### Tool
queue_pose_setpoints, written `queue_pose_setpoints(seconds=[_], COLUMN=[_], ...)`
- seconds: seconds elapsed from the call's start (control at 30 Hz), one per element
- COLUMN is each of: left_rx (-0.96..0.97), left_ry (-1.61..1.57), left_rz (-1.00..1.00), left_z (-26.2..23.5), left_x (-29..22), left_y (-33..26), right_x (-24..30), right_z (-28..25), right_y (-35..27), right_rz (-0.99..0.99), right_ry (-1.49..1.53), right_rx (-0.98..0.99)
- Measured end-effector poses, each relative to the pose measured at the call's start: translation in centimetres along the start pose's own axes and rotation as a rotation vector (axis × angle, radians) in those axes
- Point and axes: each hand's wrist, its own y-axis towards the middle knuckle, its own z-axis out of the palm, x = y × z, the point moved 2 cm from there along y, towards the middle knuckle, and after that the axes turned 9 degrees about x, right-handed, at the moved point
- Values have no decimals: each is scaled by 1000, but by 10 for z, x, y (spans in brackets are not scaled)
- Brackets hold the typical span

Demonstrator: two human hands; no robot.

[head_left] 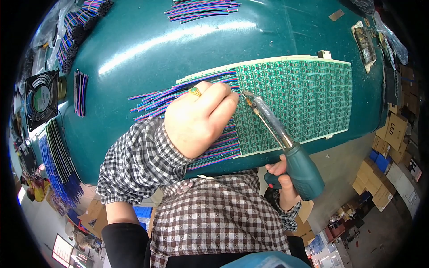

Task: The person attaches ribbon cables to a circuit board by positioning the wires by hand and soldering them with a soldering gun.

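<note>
A panel of green circuit boards (pixel 295 100) lies on the table, with several multicoloured wires (pixel 154 99) running off its left edge. My left hand (pixel 201 118), wearing a ring with a green stone, lies over these wires. Its fingers are pinched at the board's edge, apparently on a wire whose end they hide. A green-handled soldering gun (pixel 305 172) is in my right hand (pixel 286 178), which wraps round the grip at the panel's near side. The gun's tip (pixel 244 93) points up and left, close to my left fingertips over the column where the wires meet the boards.
More wire bundles lie at the far edge (pixel 203 11), the far left and the left side (pixel 81 94) of the green table. A black fan (pixel 42 99) stands at the left, near wired board strips (pixel 58 152). A grimy tray (pixel 364 47) sits far right; cardboard boxes (pixel 393 134) stand beyond.
</note>
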Motion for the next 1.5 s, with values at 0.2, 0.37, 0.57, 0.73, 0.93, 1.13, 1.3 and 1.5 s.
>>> queue_pose_setpoints(seconds=[0.2, 0.37, 0.57, 0.73, 0.93, 1.13, 1.3, 1.5], left_rx=[-11, 3, -9, -2, -27, -38, -48, -25], left_ry=[8, 2, 1, 0, -11, -2, 23, 57], left_rz=[7, -4, 11, 8, 11, 25, 38, 47], left_z=[0, -1, 0, -1, 0, 1, 2, 2], left_x=[1, 0, 1, 0, 0, 1, 0, -1], left_y=[0, 1, 0, 0, 0, 0, -2, -2], right_x=[-2, -1, -1, 0, 1, 1, 0, -4], right_z=[-1, 0, 0, 0, -4, -2, -4, -8], right_y=[0, -1, -1, -1, 1, 0, -2, -6], right_rz=[8, -11, -31, -89, -111, -69, -60, -61], right_ry=[-16, -11, -3, -23, -72, -67, -59, -70], right_rx=[0, -13, -14, -25, -19, -41, -42, -22])
